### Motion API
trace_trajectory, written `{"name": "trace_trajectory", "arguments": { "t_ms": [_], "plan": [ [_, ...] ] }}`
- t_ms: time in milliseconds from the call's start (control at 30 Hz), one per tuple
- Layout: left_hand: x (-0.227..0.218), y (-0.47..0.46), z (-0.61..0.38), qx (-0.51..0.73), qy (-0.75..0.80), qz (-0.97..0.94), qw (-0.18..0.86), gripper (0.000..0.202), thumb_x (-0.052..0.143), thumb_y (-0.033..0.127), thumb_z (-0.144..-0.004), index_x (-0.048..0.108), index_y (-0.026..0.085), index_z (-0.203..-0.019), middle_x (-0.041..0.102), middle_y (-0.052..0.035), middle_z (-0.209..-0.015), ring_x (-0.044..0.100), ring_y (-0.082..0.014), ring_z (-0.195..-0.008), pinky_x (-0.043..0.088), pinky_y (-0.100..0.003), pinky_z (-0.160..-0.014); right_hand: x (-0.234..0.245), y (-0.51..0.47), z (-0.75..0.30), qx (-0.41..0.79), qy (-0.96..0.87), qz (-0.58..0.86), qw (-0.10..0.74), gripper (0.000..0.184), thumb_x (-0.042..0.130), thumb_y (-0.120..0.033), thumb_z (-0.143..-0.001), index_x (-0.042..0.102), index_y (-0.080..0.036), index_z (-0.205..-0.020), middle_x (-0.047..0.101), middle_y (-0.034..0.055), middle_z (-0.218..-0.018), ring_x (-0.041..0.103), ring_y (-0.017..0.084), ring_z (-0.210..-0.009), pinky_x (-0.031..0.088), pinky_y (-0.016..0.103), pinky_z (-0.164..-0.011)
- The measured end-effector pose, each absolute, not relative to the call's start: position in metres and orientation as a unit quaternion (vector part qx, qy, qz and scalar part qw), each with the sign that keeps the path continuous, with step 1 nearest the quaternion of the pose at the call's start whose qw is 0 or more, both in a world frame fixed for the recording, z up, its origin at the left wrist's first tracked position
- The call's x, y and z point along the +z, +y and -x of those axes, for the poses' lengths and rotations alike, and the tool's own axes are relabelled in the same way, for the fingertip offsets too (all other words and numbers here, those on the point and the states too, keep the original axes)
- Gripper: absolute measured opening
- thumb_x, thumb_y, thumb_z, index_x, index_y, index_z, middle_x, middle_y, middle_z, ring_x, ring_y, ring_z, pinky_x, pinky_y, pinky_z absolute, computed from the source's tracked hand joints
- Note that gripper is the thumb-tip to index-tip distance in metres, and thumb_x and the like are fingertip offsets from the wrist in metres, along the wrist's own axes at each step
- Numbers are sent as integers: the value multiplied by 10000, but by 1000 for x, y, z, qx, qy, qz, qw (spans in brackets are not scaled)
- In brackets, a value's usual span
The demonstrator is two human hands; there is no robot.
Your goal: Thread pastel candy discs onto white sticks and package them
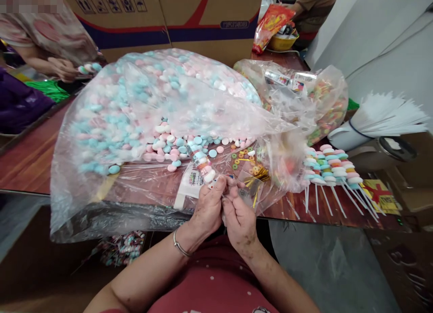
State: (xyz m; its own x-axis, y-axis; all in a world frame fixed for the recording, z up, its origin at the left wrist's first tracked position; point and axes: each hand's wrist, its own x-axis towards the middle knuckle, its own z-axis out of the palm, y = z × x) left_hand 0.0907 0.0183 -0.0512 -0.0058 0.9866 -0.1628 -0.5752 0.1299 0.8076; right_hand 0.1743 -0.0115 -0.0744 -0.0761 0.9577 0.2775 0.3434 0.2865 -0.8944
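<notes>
Desk [30, 168] carried bag [209, 119]. Left grip [210, 202], right grip [239, 216] both pinched lower end of stack [202, 162]; excess pressure risked cracking it.

The single view looks from the wearer's head, forward and steeply down past the red shirt [209, 290] at bottom center. The left hand [208, 204] and right hand [239, 220] are close, just below mid-frame. Beyond them the tabletop [29, 166] crosses the width; the cardboard box [203, 11] stands farther off, up top.
</notes>
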Motion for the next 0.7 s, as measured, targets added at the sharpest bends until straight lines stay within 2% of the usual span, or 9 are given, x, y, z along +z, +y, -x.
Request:
{"name": "trace_trajectory", "arguments": {
  "t_ms": [100, 233, 267, 333, 400, 467, 600, 633, 700],
  "plan": [
    [-57, 14, -84, 584, 419, -351, 600, 333, 588, 445, -874, 620, 163, -701, 658, -39, -826, 597, -157, -827, 458, -267, -842, -70, -12, -180, 343, -682, 487, 424, 282, 378, -260, -982, 610, -193, -835, 596, -7, -639, 535, 123, -557, 452, 239, -544],
    [-52, 11, -71, 477, 537, -426, 549, 415, 494, 462, -912, 556, 172, -621, 549, 2, -618, 509, -135, -632, 437, -244, -653, -52, -7, -191, 165, -722, 491, 459, 220, 404, -234, -968, 613, -174, -1003, 657, 91, -945, 567, 202, -888, 468, 350, -802],
    [-50, 11, -70, 458, 553, -444, 536, 419, 484, 461, -911, 532, 178, -606, 528, 6, -587, 494, -136, -604, 432, -248, -622, -48, -5, -193, 139, -729, 491, 456, 228, 412, -261, -969, 607, -166, -1040, 647, 113, -1011, 545, 224, -954, 453, 383, -850],
    [-50, 8, -70, 442, 552, -490, 510, 350, 473, 425, -907, 544, 180, -667, 576, -8, -635, 526, -153, -633, 455, -269, -648, -40, 0, -196, 151, -756, 479, 419, 253, 441, -329, -964, 599, -152, -1051, 633, 131, -1053, 515, 247, -991, 439, 412, -880],
    [-56, 5, -73, 435, 530, -551, 476, 235, 447, 345, -905, 581, 171, -823, 656, -47, -801, 583, -180, -747, 484, -308, -742, -37, 6, -196, 203, -779, 465, 369, 230, 449, -337, -961, 595, -160, -949, 634, 114, -979, 511, 238, -938, 448, 399, -850],
    [-63, -1, -75, 410, 523, -610, 430, 182, 430, 276, -889, 568, 162, -925, 674, -86, -900, 603, -200, -802, 494, -343, -775, -38, 10, -195, 230, -780, 469, 345, 216, 421, -286, -965, 561, -180, -839, 621, 88, -885, 508, 222, -878, 451, 378, -817],
    [-51, -16, -67, 263, 490, -736, 386, 171, 443, 229, -902, 550, 141, -1002, 674, -119, -925, 628, -212, -784, 508, -350, -732, -48, 16, -195, 203, -767, 500, 348, 247, 352, -223, -968, 476, -213, -755, 581, 47, -779, 509, 188, -766, 436, 317, -714],
    [-41, -19, -62, 210, 460, -772, 386, 177, 441, 232, -922, 559, 141, -1017, 679, -116, -931, 637, -210, -786, 509, -343, -734, -51, 17, -195, 191, -768, 508, 340, 238, 353, -216, -966, 467, -216, -756, 577, 39, -764, 515, 180, -736, 426, 300, -677],
    [-16, -23, -50, 139, 400, -830, 364, 180, 453, 272, -950, 592, 158, -956, 678, -69, -818, 629, -187, -694, 506, -313, -683, -55, 18, -195, 167, -789, 510, 299, 207, 387, -198, -953, 470, -216, -764, 578, 27, -726, 526, 169, -671, 393, 277, -601]
  ]
}}
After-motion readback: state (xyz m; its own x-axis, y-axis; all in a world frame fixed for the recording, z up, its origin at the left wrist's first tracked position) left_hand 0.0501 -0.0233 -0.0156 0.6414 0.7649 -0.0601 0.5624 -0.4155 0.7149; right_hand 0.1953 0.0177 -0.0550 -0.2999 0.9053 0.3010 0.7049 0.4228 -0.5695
